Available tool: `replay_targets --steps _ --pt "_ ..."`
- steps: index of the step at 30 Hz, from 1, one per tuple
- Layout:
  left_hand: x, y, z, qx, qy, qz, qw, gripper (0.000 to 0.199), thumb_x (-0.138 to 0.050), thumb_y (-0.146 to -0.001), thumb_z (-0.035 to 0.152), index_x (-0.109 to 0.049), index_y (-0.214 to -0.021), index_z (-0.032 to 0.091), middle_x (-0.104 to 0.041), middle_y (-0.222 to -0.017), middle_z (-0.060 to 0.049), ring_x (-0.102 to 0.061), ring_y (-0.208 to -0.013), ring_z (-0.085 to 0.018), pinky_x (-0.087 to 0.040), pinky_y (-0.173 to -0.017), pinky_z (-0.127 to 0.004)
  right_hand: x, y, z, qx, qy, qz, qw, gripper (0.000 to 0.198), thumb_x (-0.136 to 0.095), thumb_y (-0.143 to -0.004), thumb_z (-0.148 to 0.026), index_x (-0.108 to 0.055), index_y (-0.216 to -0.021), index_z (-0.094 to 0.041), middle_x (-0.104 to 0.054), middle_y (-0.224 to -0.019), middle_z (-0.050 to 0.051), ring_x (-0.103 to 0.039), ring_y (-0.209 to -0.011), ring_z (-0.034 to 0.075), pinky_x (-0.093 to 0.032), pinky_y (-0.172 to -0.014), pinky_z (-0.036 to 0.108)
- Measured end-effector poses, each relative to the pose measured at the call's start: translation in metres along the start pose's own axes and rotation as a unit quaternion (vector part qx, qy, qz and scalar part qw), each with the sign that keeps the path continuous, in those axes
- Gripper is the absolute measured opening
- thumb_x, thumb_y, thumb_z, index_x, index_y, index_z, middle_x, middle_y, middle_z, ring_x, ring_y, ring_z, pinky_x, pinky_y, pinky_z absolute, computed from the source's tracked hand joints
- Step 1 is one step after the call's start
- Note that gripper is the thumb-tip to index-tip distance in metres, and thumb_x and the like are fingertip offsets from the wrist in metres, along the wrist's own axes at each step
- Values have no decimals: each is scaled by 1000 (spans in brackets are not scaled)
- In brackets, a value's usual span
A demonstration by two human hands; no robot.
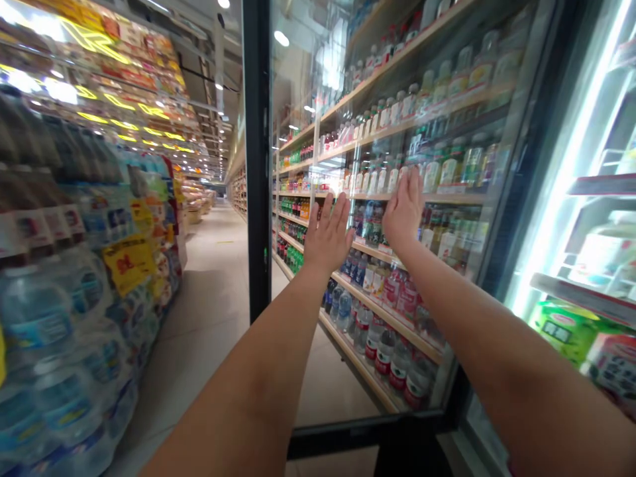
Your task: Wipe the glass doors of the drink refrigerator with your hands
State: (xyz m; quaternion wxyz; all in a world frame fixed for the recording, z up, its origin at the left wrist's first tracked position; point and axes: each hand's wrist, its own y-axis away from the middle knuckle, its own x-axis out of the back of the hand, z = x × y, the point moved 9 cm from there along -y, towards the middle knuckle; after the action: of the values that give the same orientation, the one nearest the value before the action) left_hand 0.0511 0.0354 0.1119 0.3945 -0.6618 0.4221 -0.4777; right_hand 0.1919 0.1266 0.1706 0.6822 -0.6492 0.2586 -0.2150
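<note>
A glass cooler door (256, 159) with a dark frame stands swung open in front of me. Against its pane my left hand (328, 233) lies flat, fingers stretched upward and slightly apart. Higher and to the right, my right hand (403, 211) is also laid against the glass with straight fingers, closer together. Both palms face away from me and neither hand holds anything. Through the pane, shelves of bottles (382, 118) show behind the hands.
At right is the lit cooler interior, with a green package (561, 329) on a shelf. Stacked water bottle packs (59, 391) line the left side, with a yellow price sign (129, 264). A tiled aisle floor (213, 291) runs between the stack and the door.
</note>
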Motion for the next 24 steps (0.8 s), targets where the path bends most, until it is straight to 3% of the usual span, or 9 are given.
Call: replay_targets --steps 4,6,12,17,24 --pt "0 0 1 2 1 -3 1000 65 -30 -104 39 -14 -161 11 -11 -168 -7 5 -156 -25 1 -129 -52 -13 14 -60 121 -41 -86 988 58 -25 -103 -24 -21 -161 -23 -30 -165 7 -14 -156 23 -23 -127 55" --pt "1 0 1 3 6 -6 1000 65 -31 -104 38 -13 -161 12 -12 -168 -7 5 -156 -25 1 -129 -52 -10 28 -74 181 -50 -117 975 58 -29 -102 -22 -25 -160 -22 -34 -163 7 -16 -156 22 -25 -127 52" --pt "3 1 2 8 13 -9 1000 67 -32 -104 38 -10 -162 14 -11 -168 -6 6 -156 -24 1 -129 -52 4 62 -46 289 -42 -178 940 54 -38 -102 -22 -37 -155 -21 -43 -158 9 -25 -154 22 -32 -123 49" --pt "3 1 2 2 11 -4 1000 67 -32 -104 37 -8 -162 14 -8 -168 -5 8 -156 -24 2 -128 -52 14 57 -16 241 -25 -164 956 53 -37 -102 -25 -37 -155 -20 -42 -159 11 -26 -153 22 -29 -124 51" --pt "2 2 1 3 14 0 1000 69 -35 -103 37 -6 -162 16 -10 -168 -6 6 -156 -24 0 -129 -52 -1 29 -21 36 -42 -53 997 55 -22 -105 -32 -27 -159 -23 -30 -164 10 -18 -156 25 -23 -124 58"
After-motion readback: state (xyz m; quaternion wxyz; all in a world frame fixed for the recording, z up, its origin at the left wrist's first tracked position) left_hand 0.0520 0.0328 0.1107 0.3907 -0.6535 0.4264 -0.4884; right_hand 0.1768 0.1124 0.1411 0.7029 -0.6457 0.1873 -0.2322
